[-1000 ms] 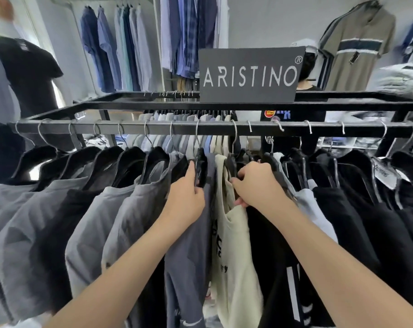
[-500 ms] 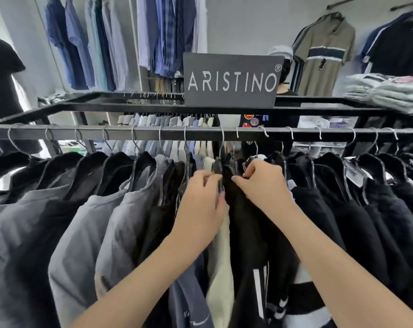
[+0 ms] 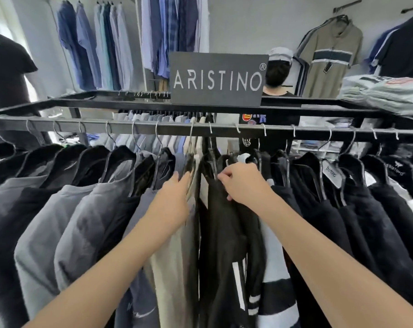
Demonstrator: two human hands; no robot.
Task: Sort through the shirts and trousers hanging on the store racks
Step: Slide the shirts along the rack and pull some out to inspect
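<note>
- While I watch through the head camera, the left hand (image 3: 174, 197) lies flat with its fingers straight, pressing on the shoulder of a cream shirt (image 3: 174, 268) that hangs on the rail (image 3: 224, 130).
- The right hand (image 3: 245, 183) is just beside it, fingers curled and pinching the shoulder of a black shirt (image 3: 220, 233) that has a white stripe lower down. The two hands are apart.
- Grey shirts (image 3: 58, 233) hang left of the cream one. A blue-grey shirt (image 3: 139, 301) shows a pale swoosh mark low down.
- Above the rail, a dark sign (image 3: 217, 79) reads "ARISTINO" with a small ® — the clearest writing I get.
- Further right, a neck label (image 3: 332, 175) is too blurred for me to read. A black top (image 3: 395, 179) carries white lettering that looks like the same name.
- Behind the rack stands a person in a pale cap (image 3: 280, 74) — a stack of folded garments (image 3: 385, 93) rests on the frame to the right.
</note>
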